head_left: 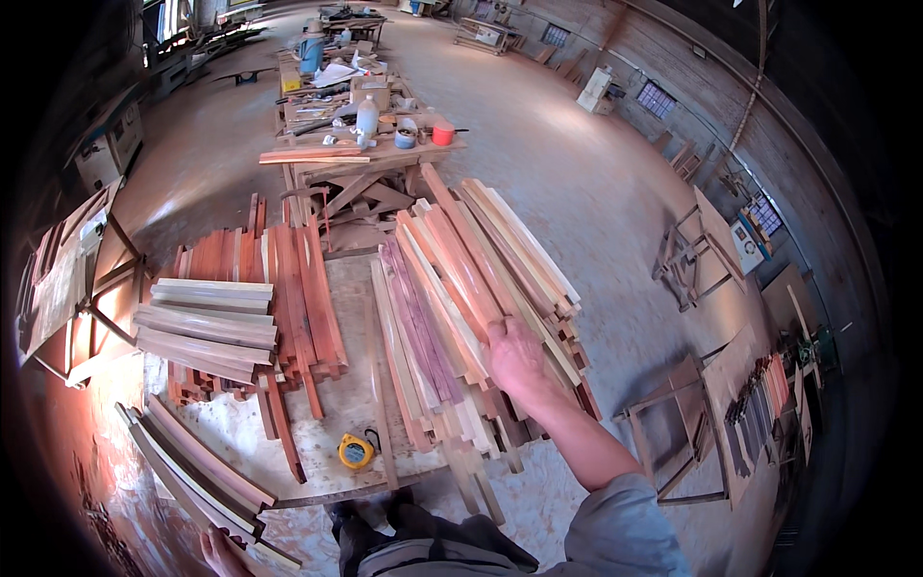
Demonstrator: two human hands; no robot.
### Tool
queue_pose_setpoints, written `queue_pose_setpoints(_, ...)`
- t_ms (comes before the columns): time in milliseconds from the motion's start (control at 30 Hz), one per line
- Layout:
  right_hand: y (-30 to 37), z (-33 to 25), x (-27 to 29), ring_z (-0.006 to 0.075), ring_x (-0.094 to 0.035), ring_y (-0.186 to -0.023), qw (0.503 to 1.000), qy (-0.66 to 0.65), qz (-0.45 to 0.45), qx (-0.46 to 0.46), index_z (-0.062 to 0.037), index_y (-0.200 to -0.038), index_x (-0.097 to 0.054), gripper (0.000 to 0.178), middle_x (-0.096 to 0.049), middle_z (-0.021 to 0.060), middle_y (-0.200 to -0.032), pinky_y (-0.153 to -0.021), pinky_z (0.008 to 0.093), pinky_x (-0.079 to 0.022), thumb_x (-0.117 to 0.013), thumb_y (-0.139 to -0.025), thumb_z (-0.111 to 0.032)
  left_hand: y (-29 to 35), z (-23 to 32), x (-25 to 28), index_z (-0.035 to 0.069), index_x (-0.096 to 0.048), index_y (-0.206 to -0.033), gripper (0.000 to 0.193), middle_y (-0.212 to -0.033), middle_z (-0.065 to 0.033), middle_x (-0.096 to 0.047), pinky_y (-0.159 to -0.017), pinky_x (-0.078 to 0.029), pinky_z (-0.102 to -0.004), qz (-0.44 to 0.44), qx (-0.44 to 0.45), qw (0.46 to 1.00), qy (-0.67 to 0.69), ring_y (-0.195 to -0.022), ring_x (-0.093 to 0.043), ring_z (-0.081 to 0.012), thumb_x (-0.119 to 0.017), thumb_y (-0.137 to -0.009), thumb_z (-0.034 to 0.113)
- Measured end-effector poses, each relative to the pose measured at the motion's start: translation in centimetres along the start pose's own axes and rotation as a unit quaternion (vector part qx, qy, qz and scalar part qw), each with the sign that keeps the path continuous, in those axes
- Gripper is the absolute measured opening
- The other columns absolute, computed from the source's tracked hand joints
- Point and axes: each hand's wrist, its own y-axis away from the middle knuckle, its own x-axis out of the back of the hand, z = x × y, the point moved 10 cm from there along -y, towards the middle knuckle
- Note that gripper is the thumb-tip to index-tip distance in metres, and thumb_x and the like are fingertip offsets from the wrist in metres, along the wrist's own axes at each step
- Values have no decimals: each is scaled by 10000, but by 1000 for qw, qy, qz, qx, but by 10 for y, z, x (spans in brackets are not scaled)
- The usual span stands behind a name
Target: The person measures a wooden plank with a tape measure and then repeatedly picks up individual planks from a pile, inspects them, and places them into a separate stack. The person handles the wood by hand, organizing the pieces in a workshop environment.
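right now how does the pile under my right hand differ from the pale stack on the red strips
The pile mixes pink, purple and pale wood; the pale stack is all pale. The pile runs away from you; the pale stack lies crosswise. Both are narrow wood strips.

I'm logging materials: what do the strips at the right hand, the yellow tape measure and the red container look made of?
Strips at the right hand: wood, by their streaks and tan-to-reddish tones; seemingly unpainted. Yellow tape measure: case probably plastic, from its bright, rounded shell. Red container: uniform red; plastic or painted metal, too small to tell.
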Motion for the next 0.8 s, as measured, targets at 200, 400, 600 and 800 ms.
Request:
queue_pose_setpoints(200,-17,14,-15,374,-610,-997,997,19,-17,-70,25,-1181,-539,345,-601,245,-1099,-867,434,-497,-558,-889,-158,32,42,-2,-22,-637,-954,232,-864,-114,-597,-675,-443,-349,56,56,997,-13,-754,-532,-199,-559,-906,191)
queue_pose_setpoints(400,-16,33,-28,210,-614,-886,785,-580,-4,-216,35,-1196,-569,333,-639,105,-982,-797,330,-485,-505,-977,-207,-11,-16,41,80,-541,-885,208,-740,-24,-521,-495,-419,-254,18,10,1000,24,-542,-514,-117,-537,-967,271)
queue_pose_setpoints(600,8,-65,-2,128,-607,-722,692,-696,-100,-164,-13,-1112,-582,203,-624,60,-917,-619,301,-524,-559,-941,-120,-21,4,60,62,-537,-850,112,-696,-32,-541,-508,-450,-270,59,33,996,54,-548,-520,-125,-555,-919,147)
queue_pose_setpoints(800,39,-211,-43,116,-598,-673,699,-699,-151,-24,-26,-1181,-504,228,-625,72,-897,-599,274,-522,-470,-959,-65,-32,-7,86,45,-550,-878,126,-717,-37,-566,-506,-470,-269,51,76,992,86,-564,-587,-136,-559,-941,153)
